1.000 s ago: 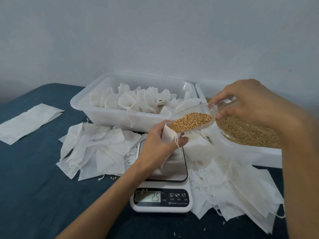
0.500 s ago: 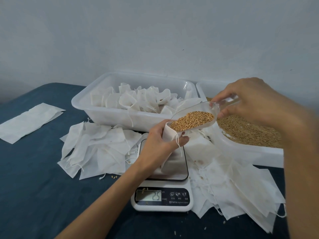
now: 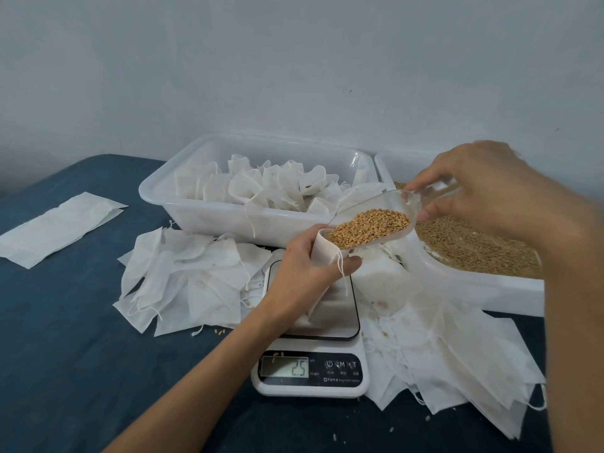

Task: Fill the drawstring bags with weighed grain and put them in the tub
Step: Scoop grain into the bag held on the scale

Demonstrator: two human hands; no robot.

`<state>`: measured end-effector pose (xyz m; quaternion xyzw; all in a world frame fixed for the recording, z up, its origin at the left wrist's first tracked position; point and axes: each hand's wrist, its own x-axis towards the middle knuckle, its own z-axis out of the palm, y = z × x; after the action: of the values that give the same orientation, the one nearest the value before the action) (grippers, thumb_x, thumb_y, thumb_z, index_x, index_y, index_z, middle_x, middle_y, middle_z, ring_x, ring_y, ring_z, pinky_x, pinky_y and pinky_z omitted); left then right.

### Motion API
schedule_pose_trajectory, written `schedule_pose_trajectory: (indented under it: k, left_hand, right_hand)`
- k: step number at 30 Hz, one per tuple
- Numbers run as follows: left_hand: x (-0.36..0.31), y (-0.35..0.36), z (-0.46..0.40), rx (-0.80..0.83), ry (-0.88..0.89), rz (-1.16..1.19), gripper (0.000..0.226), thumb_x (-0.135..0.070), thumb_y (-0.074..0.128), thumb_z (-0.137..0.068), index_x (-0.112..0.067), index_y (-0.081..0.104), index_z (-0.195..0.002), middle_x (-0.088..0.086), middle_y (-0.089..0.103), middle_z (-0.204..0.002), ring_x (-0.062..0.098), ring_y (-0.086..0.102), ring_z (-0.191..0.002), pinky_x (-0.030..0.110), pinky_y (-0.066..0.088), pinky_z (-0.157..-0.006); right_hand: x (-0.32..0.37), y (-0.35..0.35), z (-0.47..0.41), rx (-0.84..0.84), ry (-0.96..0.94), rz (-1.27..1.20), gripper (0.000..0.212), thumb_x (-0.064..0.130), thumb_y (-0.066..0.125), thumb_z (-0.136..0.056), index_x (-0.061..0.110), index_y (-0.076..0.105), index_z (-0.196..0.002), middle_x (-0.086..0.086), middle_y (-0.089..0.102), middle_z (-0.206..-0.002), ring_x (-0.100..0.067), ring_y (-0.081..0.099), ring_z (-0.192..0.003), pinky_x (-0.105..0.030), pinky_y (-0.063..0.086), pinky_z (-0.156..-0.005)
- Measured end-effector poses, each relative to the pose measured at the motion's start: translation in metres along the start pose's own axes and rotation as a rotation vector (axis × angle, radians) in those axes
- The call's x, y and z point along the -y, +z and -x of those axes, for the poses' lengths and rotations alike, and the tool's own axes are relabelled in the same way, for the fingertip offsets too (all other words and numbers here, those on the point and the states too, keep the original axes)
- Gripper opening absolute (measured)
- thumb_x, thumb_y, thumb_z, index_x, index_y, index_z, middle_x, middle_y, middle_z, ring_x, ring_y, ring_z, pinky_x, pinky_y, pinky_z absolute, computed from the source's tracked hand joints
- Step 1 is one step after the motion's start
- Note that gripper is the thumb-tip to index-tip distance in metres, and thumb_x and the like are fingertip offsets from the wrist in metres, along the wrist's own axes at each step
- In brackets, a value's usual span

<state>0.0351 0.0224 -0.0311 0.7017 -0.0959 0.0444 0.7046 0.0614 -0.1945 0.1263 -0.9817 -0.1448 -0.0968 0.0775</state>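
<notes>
My left hand (image 3: 305, 273) grips a white drawstring bag (image 3: 322, 253) upright on the plate of the kitchen scale (image 3: 310, 367), whose display reads 25. My right hand (image 3: 483, 188) pinches the handle of a clear plastic scoop (image 3: 376, 223) heaped with grain. The scoop's lip rests at the bag's open mouth. Behind the scale stands a white tub (image 3: 209, 214) holding several filled bags. To its right is a second white tub (image 3: 490, 286) with loose grain (image 3: 470, 246).
Piles of flat empty bags lie left (image 3: 186, 282) and right (image 3: 457, 354) of the scale on the dark blue tabletop (image 3: 65, 338). A long white sheet (image 3: 58, 223) lies at far left. Stray grains sit near the scale. A pale wall stands behind the tubs.
Both hands and the scoop have barely shifted; the scoop stays at the bag's mouth, still heaped. The scale still reads 25.
</notes>
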Motion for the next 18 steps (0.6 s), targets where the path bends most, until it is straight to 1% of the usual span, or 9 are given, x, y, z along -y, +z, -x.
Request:
schedule_pose_trajectory:
  k: [2, 3, 6, 7, 12, 14, 18]
  left_hand:
    - [0.0002, -0.0006, 0.0001, 0.008, 0.009, 0.003, 0.043, -0.032, 0.084, -0.076, -0.022, 0.071, -0.115, 0.0, 0.078, -0.102, 0.022, 0.073, -0.098, 0.029, 0.057, -0.084]
    - [0.0002, -0.0005, 0.0001, 0.008, 0.011, 0.004, 0.043, -0.032, 0.084, -0.076, -0.022, 0.071, -0.116, 0.0, 0.078, -0.102, 0.022, 0.073, -0.097, 0.029, 0.057, -0.084]
    - [0.0003, 0.0, -0.0004, -0.003, 0.013, -0.004, 0.046, -0.032, 0.085, -0.074, -0.02, 0.071, -0.117, 0.001, 0.078, -0.102, 0.023, 0.073, -0.098, 0.034, 0.057, -0.088]
    - [0.0003, 0.0, -0.0004, -0.004, 0.014, -0.006, 0.046, -0.032, 0.085, -0.074, -0.021, 0.071, -0.117, 0.0, 0.078, -0.103, 0.021, 0.073, -0.098, 0.033, 0.057, -0.087]
    - [-0.0031, 0.0002, 0.0012, 0.001, 0.011, 0.01, 0.041, -0.031, 0.084, -0.077, -0.022, 0.072, -0.115, -0.004, 0.078, -0.102, 0.013, 0.074, -0.094, 0.024, 0.054, -0.081]
    - [-0.0037, 0.0003, 0.0013, 0.003, 0.013, 0.003, 0.04, -0.031, 0.083, -0.079, -0.022, 0.072, -0.116, -0.004, 0.079, -0.102, 0.012, 0.074, -0.095, 0.025, 0.054, -0.083]
    - [-0.0037, 0.0004, 0.0011, 0.002, 0.013, -0.017, 0.039, -0.033, 0.082, -0.078, -0.024, 0.073, -0.115, -0.003, 0.079, -0.102, 0.017, 0.074, -0.096, 0.029, 0.056, -0.086]
  right_hand:
    - [0.0004, 0.0001, 0.0008, -0.006, 0.007, -0.002, 0.039, 0.039, 0.088, -0.071, 0.049, 0.073, -0.106, 0.005, 0.071, -0.113, -0.031, 0.046, -0.127, -0.046, 0.036, -0.105]
    - [0.0005, 0.0001, 0.0011, -0.006, 0.011, -0.007, 0.039, 0.038, 0.088, -0.071, 0.049, 0.073, -0.106, 0.005, 0.071, -0.113, -0.032, 0.046, -0.128, -0.046, 0.036, -0.105]
    - [0.0003, 0.0001, 0.0013, 0.012, 0.014, -0.029, 0.039, 0.036, 0.088, -0.072, 0.048, 0.073, -0.105, 0.005, 0.071, -0.112, -0.032, 0.047, -0.128, -0.046, 0.037, -0.105]
    - [0.0, 0.0, 0.0013, 0.021, 0.013, -0.036, 0.038, 0.035, 0.088, -0.072, 0.048, 0.073, -0.105, 0.005, 0.072, -0.112, -0.031, 0.048, -0.127, -0.047, 0.037, -0.105]
    - [-0.0003, -0.0003, 0.0018, 0.045, 0.012, -0.07, 0.037, 0.032, 0.088, -0.073, 0.045, 0.074, -0.104, 0.002, 0.071, -0.113, -0.029, 0.051, -0.125, -0.045, 0.04, -0.104]
    - [0.0, -0.0009, 0.0019, 0.053, 0.01, -0.075, 0.037, 0.03, 0.089, -0.073, 0.044, 0.075, -0.105, 0.001, 0.072, -0.113, -0.029, 0.052, -0.125, -0.046, 0.04, -0.106]
    - [0.0006, -0.0022, 0.0024, 0.071, 0.016, -0.074, 0.037, 0.031, 0.088, -0.074, 0.043, 0.075, -0.106, 0.001, 0.072, -0.115, -0.028, 0.053, -0.125, -0.047, 0.04, -0.107]
